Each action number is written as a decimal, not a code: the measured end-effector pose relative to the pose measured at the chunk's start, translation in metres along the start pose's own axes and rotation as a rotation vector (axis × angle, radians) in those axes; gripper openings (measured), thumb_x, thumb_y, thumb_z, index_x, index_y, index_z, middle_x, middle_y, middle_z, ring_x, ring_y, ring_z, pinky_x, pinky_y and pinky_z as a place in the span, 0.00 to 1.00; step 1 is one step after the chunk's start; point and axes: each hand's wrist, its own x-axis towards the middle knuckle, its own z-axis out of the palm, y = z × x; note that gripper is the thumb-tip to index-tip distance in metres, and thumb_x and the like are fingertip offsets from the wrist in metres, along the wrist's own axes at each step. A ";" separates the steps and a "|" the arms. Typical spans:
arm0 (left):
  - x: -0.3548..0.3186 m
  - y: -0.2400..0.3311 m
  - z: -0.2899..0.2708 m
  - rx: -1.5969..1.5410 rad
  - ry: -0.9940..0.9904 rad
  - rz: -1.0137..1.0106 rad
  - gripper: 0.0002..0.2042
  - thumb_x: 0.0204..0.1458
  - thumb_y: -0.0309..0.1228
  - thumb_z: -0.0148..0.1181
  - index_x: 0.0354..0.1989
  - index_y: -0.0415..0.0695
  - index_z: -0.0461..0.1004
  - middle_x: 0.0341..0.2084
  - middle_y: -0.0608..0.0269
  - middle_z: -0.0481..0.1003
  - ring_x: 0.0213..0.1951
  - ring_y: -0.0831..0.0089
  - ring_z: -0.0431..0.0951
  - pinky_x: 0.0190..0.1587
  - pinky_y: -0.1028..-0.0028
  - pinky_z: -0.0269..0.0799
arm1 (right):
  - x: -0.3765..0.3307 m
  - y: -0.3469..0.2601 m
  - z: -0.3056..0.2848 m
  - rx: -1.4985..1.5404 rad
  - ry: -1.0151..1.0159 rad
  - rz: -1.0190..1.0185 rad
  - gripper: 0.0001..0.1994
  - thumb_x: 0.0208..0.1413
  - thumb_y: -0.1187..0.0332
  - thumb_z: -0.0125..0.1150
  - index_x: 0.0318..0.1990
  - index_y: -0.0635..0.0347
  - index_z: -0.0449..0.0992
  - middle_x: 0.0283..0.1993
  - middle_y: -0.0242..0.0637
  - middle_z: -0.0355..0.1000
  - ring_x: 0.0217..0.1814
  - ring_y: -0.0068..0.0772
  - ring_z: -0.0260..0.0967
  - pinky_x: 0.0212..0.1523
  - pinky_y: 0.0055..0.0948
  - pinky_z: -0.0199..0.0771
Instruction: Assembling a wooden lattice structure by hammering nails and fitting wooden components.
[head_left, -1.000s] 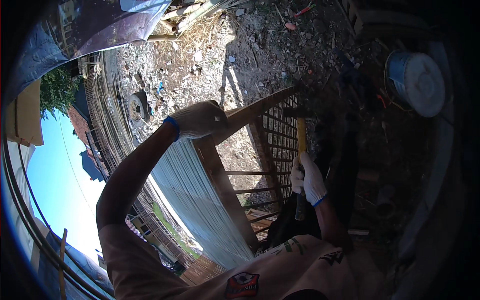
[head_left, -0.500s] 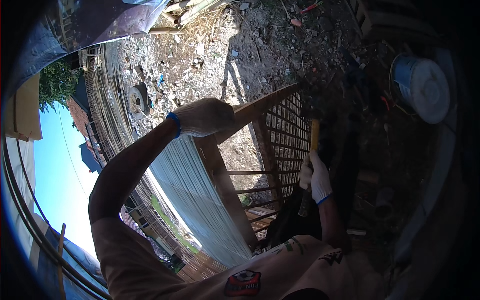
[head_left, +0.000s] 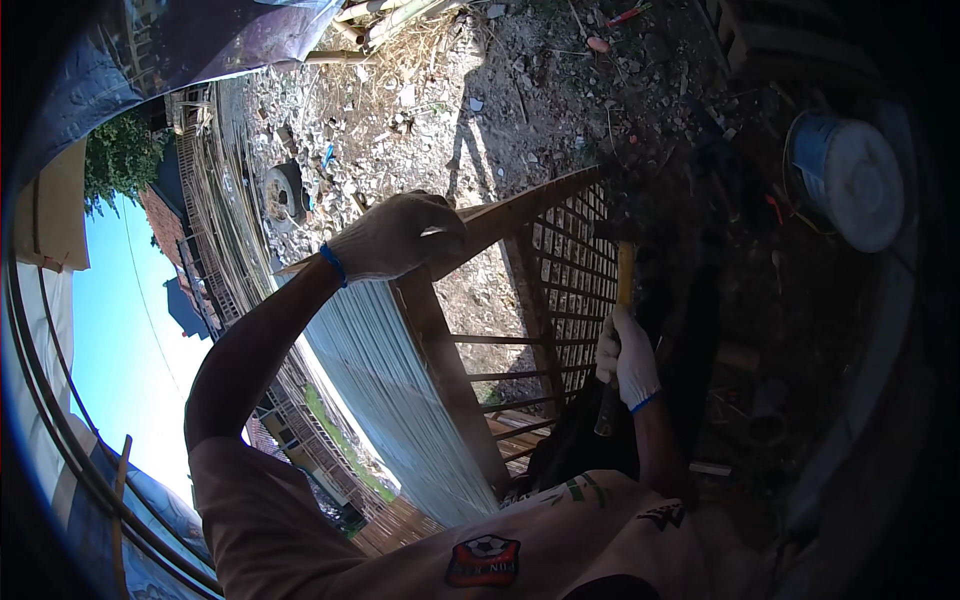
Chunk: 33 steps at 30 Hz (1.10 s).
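Observation:
My right hand (head_left: 628, 358), in a white knitted glove with a blue cuff, is closed round the handle of a hammer (head_left: 625, 275). The handle is yellow toward its upper end, where the dark head is hard to see in shadow. My left hand (head_left: 395, 238), gloved the same way, is at the upper corner of a slatted wooden frame (head_left: 525, 212). Its fingers are curled in a pinch with a small gap by the thumb; whatever they hold is hidden. Thin dark bars cross the frame, and pale narrow strips (head_left: 375, 350) cover its left side.
A blue and white bucket (head_left: 865, 185) lies at the right in shade. Rubble-strewn ground (head_left: 400, 130) stretches beyond the frame, with a tyre (head_left: 283, 192) on it. Bamboo poles (head_left: 395, 22) lie at the top, near a dark tarp (head_left: 220, 40). A wooden pallet (head_left: 790, 45) stands at upper right.
My left hand has turned and shifted slightly left and down, showing a gap by the thumb. The hammer has moved slightly left and down with my right hand.

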 end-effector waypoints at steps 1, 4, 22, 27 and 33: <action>-0.001 0.000 0.002 -0.118 -0.034 -0.207 0.09 0.63 0.36 0.62 0.43 0.47 0.84 0.41 0.59 0.83 0.45 0.59 0.82 0.52 0.60 0.77 | 0.001 0.000 -0.001 -0.004 -0.002 0.012 0.18 0.70 0.45 0.51 0.34 0.46 0.66 0.18 0.18 0.54 0.12 0.15 0.50 0.13 0.24 0.50; 0.008 0.016 -0.001 -0.103 -0.090 -0.412 0.09 0.64 0.35 0.60 0.44 0.46 0.84 0.42 0.60 0.83 0.46 0.61 0.82 0.53 0.61 0.77 | -0.001 -0.002 -0.004 -0.018 0.006 0.018 0.18 0.70 0.45 0.51 0.33 0.46 0.66 0.18 0.18 0.54 0.13 0.15 0.50 0.13 0.24 0.50; -0.080 -0.023 0.023 -0.368 0.460 -0.444 0.14 0.71 0.36 0.46 0.45 0.34 0.71 0.38 0.53 0.80 0.45 0.65 0.84 0.48 0.65 0.78 | -0.030 0.023 0.034 -0.485 -0.138 -0.235 0.12 0.74 0.59 0.48 0.39 0.55 0.67 0.19 0.24 0.59 0.14 0.17 0.57 0.15 0.24 0.60; -0.078 -0.030 0.060 -0.451 0.756 -0.434 0.13 0.70 0.35 0.45 0.43 0.36 0.69 0.33 0.51 0.84 0.38 0.62 0.86 0.44 0.66 0.78 | -0.019 0.055 0.062 -0.365 -0.288 -0.259 0.05 0.72 0.65 0.50 0.43 0.55 0.67 0.23 0.26 0.62 0.16 0.18 0.57 0.17 0.24 0.60; -0.062 -0.023 0.079 -0.492 0.880 -0.411 0.14 0.69 0.37 0.44 0.43 0.38 0.70 0.31 0.52 0.83 0.37 0.59 0.86 0.40 0.64 0.78 | -0.005 0.088 0.089 -0.548 -0.169 -0.254 0.05 0.71 0.68 0.51 0.41 0.58 0.67 0.22 0.24 0.61 0.19 0.14 0.58 0.20 0.22 0.59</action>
